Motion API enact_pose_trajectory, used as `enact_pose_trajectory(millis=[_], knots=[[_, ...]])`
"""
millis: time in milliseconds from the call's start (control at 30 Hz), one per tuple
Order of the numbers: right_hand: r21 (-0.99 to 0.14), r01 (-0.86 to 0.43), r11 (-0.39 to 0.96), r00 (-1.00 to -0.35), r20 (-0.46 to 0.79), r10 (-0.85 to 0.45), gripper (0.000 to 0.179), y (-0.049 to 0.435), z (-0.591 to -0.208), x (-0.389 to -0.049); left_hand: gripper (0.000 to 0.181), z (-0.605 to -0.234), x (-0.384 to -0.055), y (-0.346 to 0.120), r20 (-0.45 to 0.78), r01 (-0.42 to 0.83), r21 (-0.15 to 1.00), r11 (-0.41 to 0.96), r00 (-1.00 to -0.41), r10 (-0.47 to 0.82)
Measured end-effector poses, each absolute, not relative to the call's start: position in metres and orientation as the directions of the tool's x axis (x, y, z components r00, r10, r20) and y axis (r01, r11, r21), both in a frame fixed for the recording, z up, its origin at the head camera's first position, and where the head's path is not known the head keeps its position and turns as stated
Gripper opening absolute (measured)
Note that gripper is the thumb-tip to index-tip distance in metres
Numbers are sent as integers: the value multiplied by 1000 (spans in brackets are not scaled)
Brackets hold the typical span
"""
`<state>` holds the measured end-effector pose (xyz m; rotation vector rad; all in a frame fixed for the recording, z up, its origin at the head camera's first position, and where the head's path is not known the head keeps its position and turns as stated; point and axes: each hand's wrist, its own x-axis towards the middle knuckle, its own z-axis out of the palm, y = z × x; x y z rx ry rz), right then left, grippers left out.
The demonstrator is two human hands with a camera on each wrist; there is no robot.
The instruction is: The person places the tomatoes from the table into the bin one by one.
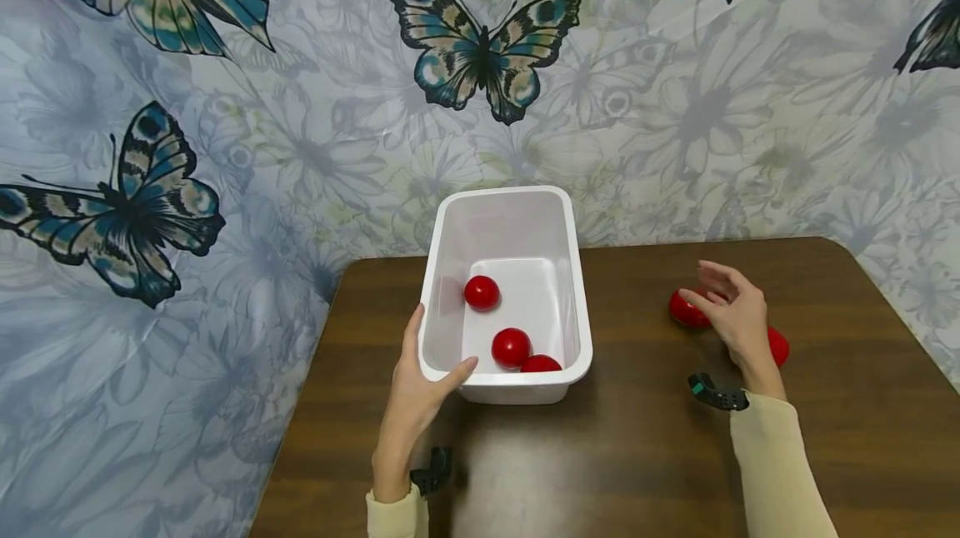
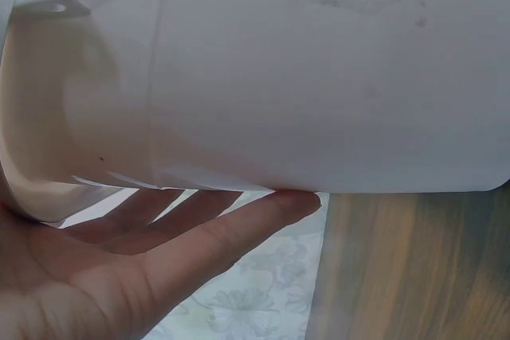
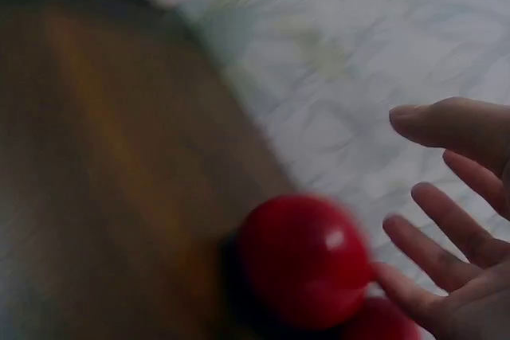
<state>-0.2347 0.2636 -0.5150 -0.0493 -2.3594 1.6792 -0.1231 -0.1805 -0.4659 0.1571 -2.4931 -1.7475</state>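
A white plastic bin (image 1: 513,393) stands at the middle of the table, with three shiny red balls (image 1: 511,348) inside it. My left hand (image 1: 415,401) holds the bin's near left corner, thumb over the rim and fingers along the outer wall. In the left wrist view those fingers (image 2: 231,232) lie against the white wall. On the right, my right hand (image 1: 738,321) hovers over two more red balls, one (image 1: 687,310) by the fingertips and one (image 1: 778,346) partly hidden behind the hand. The right wrist view shows its fingers (image 3: 442,248) spread, with nothing gripped.
The brown wooden table (image 1: 637,455) reaches back to a wall papered with flowers and butterflies (image 1: 483,47). Dark bands (image 1: 717,393) sit on both wrists. The table's right edge slants away beyond the balls.
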Motion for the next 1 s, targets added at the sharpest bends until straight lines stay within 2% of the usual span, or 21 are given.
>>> enact_pose_trajectory(millis=[100, 167, 333, 467, 1000], knots=[[-866, -16, 500, -977, 120, 178, 57, 264, -539, -230, 103, -467, -121, -181, 11, -38, 936, 349, -991, -137], [-840, 19, 543, -979, 95, 181, 58, 264, -549, -228, 103, -467, -121, -181, 11, -39, 934, 356, -990, -137], [-802, 57, 595, -990, 34, 140, 66, 269, -557, -231, 104, -468, -121, -179, 18, -37, 929, 369, -990, -143], [-774, 38, 632, -996, 18, 83, 73, 270, -557, -238, 105, -468, -122, -179, 13, -46, 931, 363, -988, -157], [-737, -20, 675, -989, 115, 96, 68, 263, -557, -242, 103, -465, -122, -176, 8, -55, 926, 374, -986, -166]])
